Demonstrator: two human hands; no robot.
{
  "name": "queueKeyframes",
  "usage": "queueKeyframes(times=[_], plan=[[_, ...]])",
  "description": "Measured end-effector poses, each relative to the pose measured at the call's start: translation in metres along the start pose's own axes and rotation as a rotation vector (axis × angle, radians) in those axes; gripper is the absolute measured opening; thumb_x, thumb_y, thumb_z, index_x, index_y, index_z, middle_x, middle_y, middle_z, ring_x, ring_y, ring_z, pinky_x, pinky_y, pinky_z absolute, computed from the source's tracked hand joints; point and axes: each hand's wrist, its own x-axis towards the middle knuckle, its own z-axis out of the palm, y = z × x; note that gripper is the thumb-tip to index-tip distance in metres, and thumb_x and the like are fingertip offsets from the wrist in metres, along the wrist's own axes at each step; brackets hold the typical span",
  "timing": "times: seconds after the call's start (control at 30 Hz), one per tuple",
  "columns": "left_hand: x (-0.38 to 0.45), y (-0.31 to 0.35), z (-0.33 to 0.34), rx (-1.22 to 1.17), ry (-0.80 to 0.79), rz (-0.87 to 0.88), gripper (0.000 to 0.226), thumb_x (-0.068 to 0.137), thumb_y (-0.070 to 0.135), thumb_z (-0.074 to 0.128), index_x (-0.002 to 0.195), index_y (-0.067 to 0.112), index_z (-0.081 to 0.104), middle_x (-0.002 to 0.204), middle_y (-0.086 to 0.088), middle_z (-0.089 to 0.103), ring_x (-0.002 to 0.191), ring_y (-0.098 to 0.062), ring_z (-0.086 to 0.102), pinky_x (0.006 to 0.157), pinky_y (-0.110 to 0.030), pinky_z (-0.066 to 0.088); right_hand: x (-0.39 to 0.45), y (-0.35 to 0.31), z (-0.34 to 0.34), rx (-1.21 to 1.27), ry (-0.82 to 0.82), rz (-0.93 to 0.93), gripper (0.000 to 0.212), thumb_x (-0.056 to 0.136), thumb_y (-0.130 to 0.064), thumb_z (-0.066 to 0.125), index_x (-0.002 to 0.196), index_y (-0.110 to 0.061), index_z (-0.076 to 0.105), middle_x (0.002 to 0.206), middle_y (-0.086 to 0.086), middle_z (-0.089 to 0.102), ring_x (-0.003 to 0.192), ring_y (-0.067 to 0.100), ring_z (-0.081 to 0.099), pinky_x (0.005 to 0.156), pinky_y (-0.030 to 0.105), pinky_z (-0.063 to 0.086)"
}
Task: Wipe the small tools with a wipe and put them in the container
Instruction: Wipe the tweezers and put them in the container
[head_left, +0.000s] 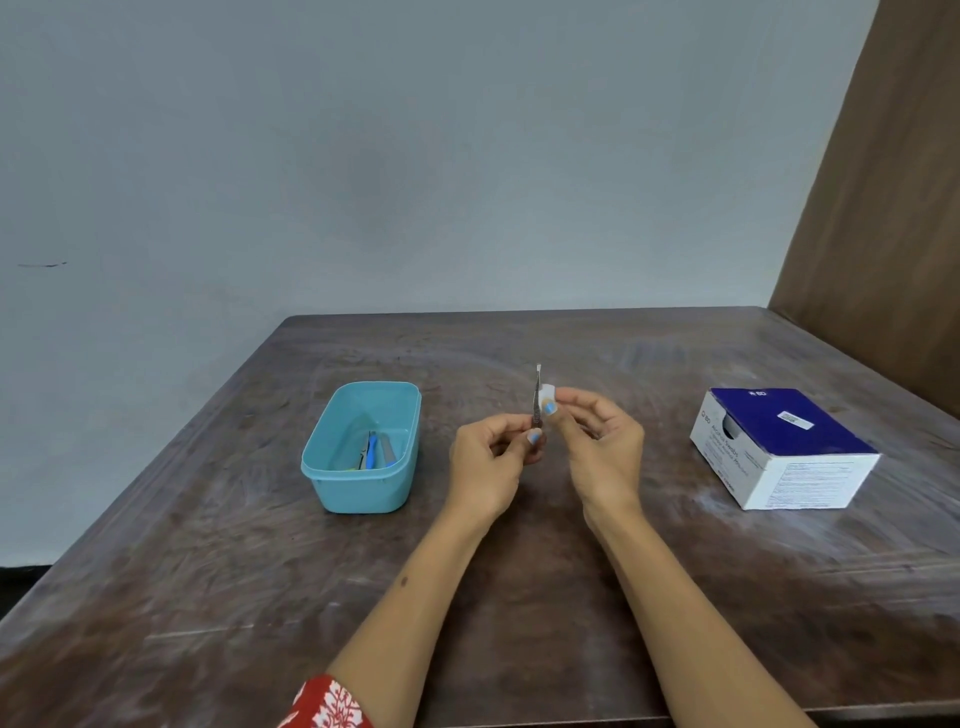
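A thin metal tool (537, 387) stands upright above the middle of the table, its lower end pinched in my left hand (493, 457). My right hand (597, 441) presses a small white wipe (547, 396) against the tool's right side with thumb and forefinger. To the left stands a teal plastic container (332, 467), open on top. Inside it lie a few small tools (374, 451), one with a blue handle.
A blue-and-white box of alcohol swabs (784, 447) sits at the right of the dark wooden table (208, 597). A grey wall runs behind, and a brown panel (883, 208) rises at the right.
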Motion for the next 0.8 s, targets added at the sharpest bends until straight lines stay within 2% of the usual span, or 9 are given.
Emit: queueKeyframes(times=[0.2, 0.33, 0.47, 0.53, 0.63, 0.67, 0.73, 0.77, 0.8], plan=[[0.0, -0.001, 0.0, -0.001, 0.013, 0.012, 0.018, 0.084, 0.001, 0.063, 0.101, 0.002, 0.069, 0.082, -0.007, 0.07, 0.07, -0.004, 0.068, 0.072, -0.021, 0.057, 0.0, 0.001, -0.001, 0.016, -0.04, 0.055, 0.013, 0.081, -0.012, 0.072, 0.089, -0.022, 0.074, 0.087, -0.002, 0.074, 0.087, 0.008, 0.069, 0.078, 0.024, 0.052], [0.001, -0.001, -0.001, 0.012, 0.011, 0.02, 0.02, 0.085, 0.003, 0.063, 0.105, 0.002, 0.068, 0.087, -0.007, 0.071, 0.074, -0.007, 0.069, 0.075, -0.024, 0.058, -0.005, -0.006, 0.003, 0.066, -0.082, 0.064, 0.01, 0.083, -0.011, 0.069, 0.088, -0.019, 0.072, 0.082, -0.004, 0.073, 0.079, 0.003, 0.068, 0.071, 0.016, 0.052], [0.002, -0.003, 0.0, 0.024, 0.009, 0.022, 0.02, 0.085, 0.003, 0.063, 0.104, 0.002, 0.069, 0.09, -0.012, 0.072, 0.077, -0.012, 0.07, 0.078, -0.03, 0.058, -0.005, -0.007, 0.002, 0.024, -0.079, 0.042, 0.013, 0.079, -0.012, 0.074, 0.086, -0.023, 0.072, 0.08, -0.001, 0.074, 0.079, 0.009, 0.069, 0.073, 0.021, 0.055], [0.001, -0.003, 0.001, 0.022, 0.018, 0.015, 0.019, 0.085, 0.002, 0.063, 0.104, 0.001, 0.069, 0.089, -0.013, 0.072, 0.076, -0.012, 0.069, 0.078, -0.029, 0.058, -0.004, -0.005, 0.001, -0.016, -0.058, 0.006, 0.016, 0.082, -0.011, 0.07, 0.085, -0.026, 0.072, 0.079, -0.005, 0.073, 0.077, 0.007, 0.068, 0.068, 0.018, 0.053], [0.001, -0.004, -0.001, 0.045, 0.034, 0.006, 0.019, 0.085, 0.003, 0.063, 0.104, 0.004, 0.069, 0.088, -0.009, 0.072, 0.078, -0.012, 0.07, 0.078, -0.028, 0.058, -0.007, -0.003, 0.001, -0.099, -0.045, -0.058, 0.024, 0.087, -0.011, 0.065, 0.08, -0.034, 0.07, 0.076, -0.012, 0.072, 0.077, 0.002, 0.068, 0.07, 0.017, 0.05], [0.001, -0.004, -0.001, 0.056, 0.04, 0.006, 0.019, 0.085, 0.004, 0.063, 0.104, 0.004, 0.069, 0.087, -0.007, 0.072, 0.078, -0.012, 0.07, 0.078, -0.028, 0.058, -0.008, -0.003, 0.002, -0.114, -0.048, -0.073, 0.023, 0.088, -0.013, 0.064, 0.079, -0.033, 0.07, 0.075, -0.009, 0.072, 0.075, 0.006, 0.069, 0.07, 0.02, 0.051], [0.0, -0.003, -0.002, 0.056, 0.062, 0.0, 0.018, 0.085, 0.003, 0.064, 0.102, 0.003, 0.069, 0.084, -0.008, 0.071, 0.074, -0.013, 0.069, 0.078, -0.03, 0.058, -0.01, -0.003, 0.003, -0.145, -0.054, -0.084, 0.02, 0.091, -0.02, 0.06, 0.078, -0.023, 0.074, 0.075, 0.008, 0.073, 0.074, 0.024, 0.069, 0.066, 0.03, 0.052], [0.0, -0.002, -0.001, 0.057, 0.073, -0.001, 0.018, 0.084, 0.002, 0.064, 0.101, 0.002, 0.07, 0.082, -0.008, 0.071, 0.072, -0.012, 0.068, 0.078, -0.03, 0.057, -0.01, -0.003, 0.003, -0.153, -0.05, -0.088, 0.025, 0.093, -0.024, 0.057, 0.078, -0.017, 0.075, 0.076, 0.013, 0.073, 0.076, 0.027, 0.069, 0.067, 0.033, 0.053], [0.0, -0.002, -0.001, 0.061, 0.081, -0.004, 0.018, 0.084, 0.002, 0.064, 0.101, 0.002, 0.07, 0.082, -0.008, 0.07, 0.071, -0.012, 0.067, 0.078, -0.03, 0.057, -0.009, -0.003, 0.003, -0.145, -0.045, -0.083, 0.026, 0.094, -0.024, 0.055, 0.078, -0.017, 0.075, 0.075, 0.013, 0.073, 0.075, 0.022, 0.069, 0.068, 0.028, 0.053]])
